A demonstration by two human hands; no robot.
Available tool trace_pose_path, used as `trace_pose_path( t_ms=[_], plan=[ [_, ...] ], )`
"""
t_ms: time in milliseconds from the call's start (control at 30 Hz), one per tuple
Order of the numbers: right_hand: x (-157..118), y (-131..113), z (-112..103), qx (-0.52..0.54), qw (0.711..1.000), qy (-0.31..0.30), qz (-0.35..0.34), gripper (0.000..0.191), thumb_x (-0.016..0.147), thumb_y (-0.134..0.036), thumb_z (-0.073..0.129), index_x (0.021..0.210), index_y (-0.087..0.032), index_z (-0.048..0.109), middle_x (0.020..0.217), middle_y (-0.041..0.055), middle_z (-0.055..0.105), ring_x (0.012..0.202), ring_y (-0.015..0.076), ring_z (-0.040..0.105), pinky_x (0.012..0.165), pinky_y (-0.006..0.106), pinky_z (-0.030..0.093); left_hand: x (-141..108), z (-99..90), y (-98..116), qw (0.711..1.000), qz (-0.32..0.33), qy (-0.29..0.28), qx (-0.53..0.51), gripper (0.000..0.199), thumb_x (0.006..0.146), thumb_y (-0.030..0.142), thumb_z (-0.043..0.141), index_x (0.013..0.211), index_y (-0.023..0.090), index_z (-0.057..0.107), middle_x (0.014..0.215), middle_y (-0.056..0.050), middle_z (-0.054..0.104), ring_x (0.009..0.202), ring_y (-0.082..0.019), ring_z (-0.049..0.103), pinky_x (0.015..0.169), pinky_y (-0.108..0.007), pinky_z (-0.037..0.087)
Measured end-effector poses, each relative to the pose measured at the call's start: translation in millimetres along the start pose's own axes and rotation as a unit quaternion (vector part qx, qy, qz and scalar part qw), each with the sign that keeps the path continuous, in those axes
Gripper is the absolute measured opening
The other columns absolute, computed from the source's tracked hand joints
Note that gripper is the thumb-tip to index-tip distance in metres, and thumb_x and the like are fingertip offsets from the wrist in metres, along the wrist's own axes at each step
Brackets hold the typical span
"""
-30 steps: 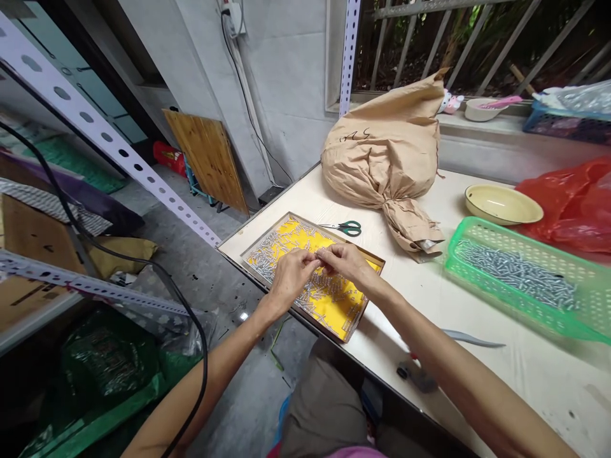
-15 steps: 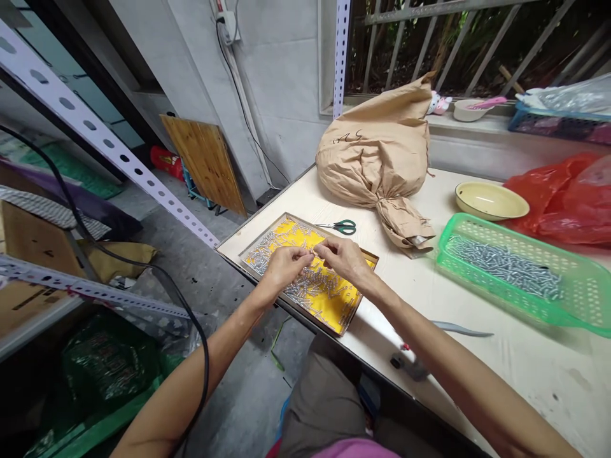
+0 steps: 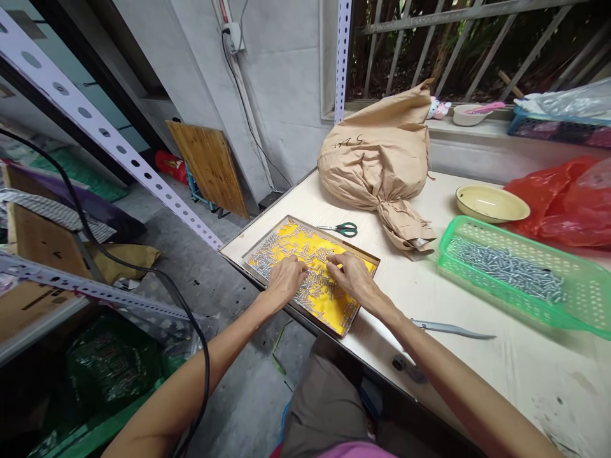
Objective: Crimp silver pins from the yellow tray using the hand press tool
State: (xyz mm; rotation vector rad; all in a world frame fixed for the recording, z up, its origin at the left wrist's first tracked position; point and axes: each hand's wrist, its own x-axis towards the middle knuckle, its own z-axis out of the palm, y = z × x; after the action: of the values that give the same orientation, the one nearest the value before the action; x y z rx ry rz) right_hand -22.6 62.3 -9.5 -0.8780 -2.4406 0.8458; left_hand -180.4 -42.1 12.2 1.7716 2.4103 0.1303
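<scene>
A shallow tray [image 3: 366,254] with a bright yellow bottom lies at the table's left corner. Small silvery screws [image 3: 312,289] are strewn across it, thickest at its left end. Over the tray's near left side is my left hand [image 3: 286,278], its thumb and fingertips pinched together. My right hand [image 3: 352,275] hovers over the right part, fingers curled with thumb and forefinger close together. Whatever either hand pinches is too small to make out. A gap separates the two hands. Green-handled scissors [image 3: 345,229] lie just behind the tray.
Right of my arm, a green perforated basket [image 3: 515,232] holds many screws. Behind it are a cream bowl [image 3: 491,202] and red plastic bags [image 3: 558,203]. A tied brown paper sack [image 3: 377,159] stands at the back. A grey curved tool [image 3: 453,329] lies near my right forearm.
My hands, earlier almost touching at the fingertips over the tray, have drawn apart and come slightly nearer to me. The camera view has shifted a little.
</scene>
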Motion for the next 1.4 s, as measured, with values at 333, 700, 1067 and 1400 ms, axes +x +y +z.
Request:
trace_pose_path(
  t_ms=[333,700,1067,1400],
  plan=[
    [0,-3,16,0.252,0.963,-0.029,0.096,0.026,0.083,-0.038,0.050,0.083,-0.019,0.068,0.059,-0.0020,0.061,0.054,0.0124,0.056,0.055,0.024,0.040,7,9.1,-7,0.958,-0.062,0.008,-0.280,0.018,0.079,0.030,0.055,0.075,0.016,0.064,0.064,0.000,0.061,0.061,-0.013,0.056,0.056,-0.022,0.040],
    [-15,-21,15,0.227,0.972,0.019,0.062,0.018,0.080,-0.032,0.056,0.073,-0.018,0.065,0.065,-0.0009,0.063,0.059,0.0115,0.053,0.058,0.023,0.038,-21,2.5,24,0.846,-0.095,-0.020,-0.525,0.024,0.064,0.033,0.068,0.075,0.013,0.063,0.069,-0.001,0.061,0.056,-0.009,0.052,0.048,-0.018,0.040],
    [-31,-17,22,0.198,0.979,0.012,0.042,0.017,0.084,-0.026,0.049,0.083,-0.020,0.064,0.074,-0.0003,0.065,0.065,0.0131,0.057,0.064,0.026,0.042,-27,19.3,15,0.858,-0.115,-0.087,-0.492,0.021,0.079,0.033,0.057,0.079,0.013,0.065,0.057,0.002,0.055,0.047,-0.009,0.050,0.049,-0.022,0.043],
    [-31,4,18,0.098,0.992,0.078,0.004,0.025,0.086,-0.028,0.049,0.105,-0.017,0.061,0.096,0.0083,0.061,0.085,0.0179,0.057,0.079,0.032,0.044,-3,9.3,3,0.999,0.007,0.035,-0.026,0.022,0.089,0.027,0.048,0.096,0.021,0.069,0.094,-0.007,0.057,0.088,-0.019,0.055,0.074,-0.028,0.041]
  ],
)
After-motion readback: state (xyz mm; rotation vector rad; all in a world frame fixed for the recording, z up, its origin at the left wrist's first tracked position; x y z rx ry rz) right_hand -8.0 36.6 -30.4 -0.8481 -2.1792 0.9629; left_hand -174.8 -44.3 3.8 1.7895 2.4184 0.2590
